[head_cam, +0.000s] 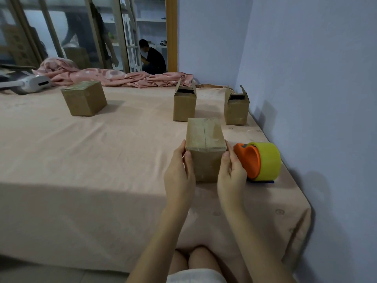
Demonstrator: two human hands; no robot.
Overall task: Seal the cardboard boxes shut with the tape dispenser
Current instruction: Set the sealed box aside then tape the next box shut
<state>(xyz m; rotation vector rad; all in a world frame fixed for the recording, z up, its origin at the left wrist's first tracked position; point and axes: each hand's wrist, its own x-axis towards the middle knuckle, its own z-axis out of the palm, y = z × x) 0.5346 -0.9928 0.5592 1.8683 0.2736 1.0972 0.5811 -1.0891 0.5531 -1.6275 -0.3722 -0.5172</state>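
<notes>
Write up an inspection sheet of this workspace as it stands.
Surface: bed sheet, peach.
Job's things: near box flaps shut, taped; left box shut; middle box and right box flaps up; tape dispenser beside near box.
Clutter: pink blanket; white appliance.
Hands: left hand and right hand grip near box's sides.
Cables: nothing seen.
Surroundings: blue wall; person crouching behind the glass door.
</notes>
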